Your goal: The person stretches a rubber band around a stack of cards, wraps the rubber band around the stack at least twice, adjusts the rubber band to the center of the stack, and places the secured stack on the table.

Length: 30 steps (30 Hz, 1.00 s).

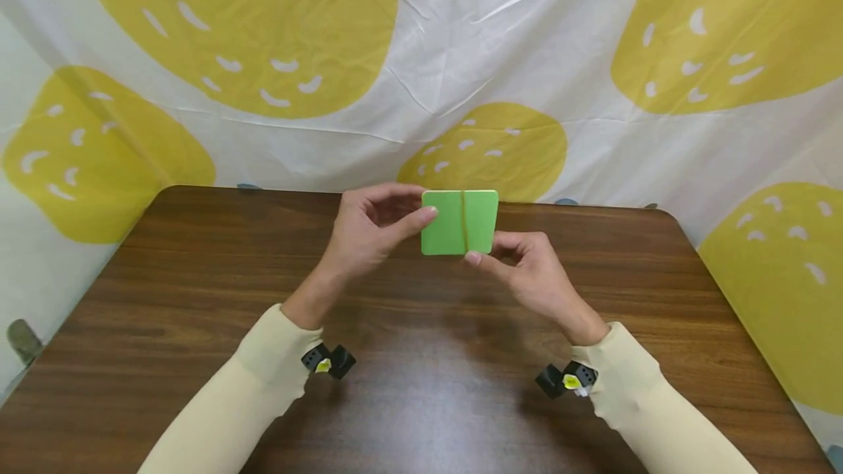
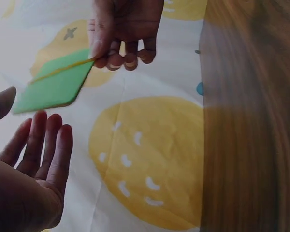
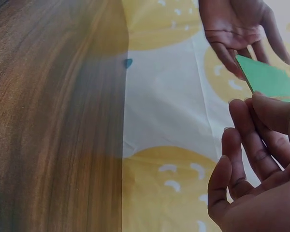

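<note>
A thin green square card [image 1: 443, 224] with rounded corners and a yellowish-brown rubber band [image 1: 464, 218] across it is held up over the far part of the table. My right hand [image 1: 536, 273] pinches it at the lower right edge between thumb and fingers, near the band's end. Around the card's left side, my left hand [image 1: 365, 229] has its thumb in front and fingers behind. From the left wrist view, the left fingers [image 2: 38, 140] look fairly straight and spread, with fingertips right by the green edge.
A brown wood-grain table [image 1: 408, 386] with rounded far corners lies beneath the hands. Behind it hangs a white cloth [image 1: 448, 57] with large yellow fruit shapes, close along the far edge. Small black cameras [image 1: 341, 362] are worn on both sleeves.
</note>
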Each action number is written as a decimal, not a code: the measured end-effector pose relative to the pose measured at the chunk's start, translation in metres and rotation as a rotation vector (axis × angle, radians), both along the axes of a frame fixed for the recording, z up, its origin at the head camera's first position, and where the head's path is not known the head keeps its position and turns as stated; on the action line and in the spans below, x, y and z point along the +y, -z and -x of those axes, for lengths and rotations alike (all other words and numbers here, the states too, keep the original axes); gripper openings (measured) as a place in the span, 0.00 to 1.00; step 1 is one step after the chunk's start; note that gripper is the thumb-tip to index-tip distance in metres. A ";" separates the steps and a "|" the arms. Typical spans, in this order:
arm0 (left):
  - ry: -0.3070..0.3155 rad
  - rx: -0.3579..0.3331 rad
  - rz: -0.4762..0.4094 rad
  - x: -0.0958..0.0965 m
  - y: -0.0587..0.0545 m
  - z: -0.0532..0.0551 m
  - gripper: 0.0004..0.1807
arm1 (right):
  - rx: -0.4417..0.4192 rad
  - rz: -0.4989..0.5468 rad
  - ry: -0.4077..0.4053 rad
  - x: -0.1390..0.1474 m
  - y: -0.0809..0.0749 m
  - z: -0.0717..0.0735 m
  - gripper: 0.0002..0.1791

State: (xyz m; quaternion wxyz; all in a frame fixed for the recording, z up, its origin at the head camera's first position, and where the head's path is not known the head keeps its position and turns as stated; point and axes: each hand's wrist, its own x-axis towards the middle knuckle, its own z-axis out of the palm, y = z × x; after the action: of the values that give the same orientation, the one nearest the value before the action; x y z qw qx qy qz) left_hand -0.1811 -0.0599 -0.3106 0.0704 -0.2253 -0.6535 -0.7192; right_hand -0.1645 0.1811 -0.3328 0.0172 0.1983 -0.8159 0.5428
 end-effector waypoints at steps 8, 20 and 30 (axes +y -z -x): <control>0.045 -0.083 0.183 -0.006 0.015 -0.002 0.10 | 0.020 0.004 0.054 0.001 -0.005 0.002 0.08; 0.054 -0.042 0.245 -0.003 0.023 -0.004 0.05 | 0.000 0.019 0.047 0.000 -0.005 0.003 0.08; 0.011 0.078 0.219 0.001 0.024 -0.007 0.03 | -0.056 0.061 -0.067 -0.003 -0.009 0.001 0.10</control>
State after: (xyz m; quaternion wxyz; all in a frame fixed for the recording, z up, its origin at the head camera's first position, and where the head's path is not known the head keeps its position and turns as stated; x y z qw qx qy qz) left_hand -0.1744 -0.0585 -0.3345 0.0668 -0.2633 -0.7235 -0.6347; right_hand -0.1657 0.1777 -0.3235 -0.0179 0.2098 -0.7920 0.5731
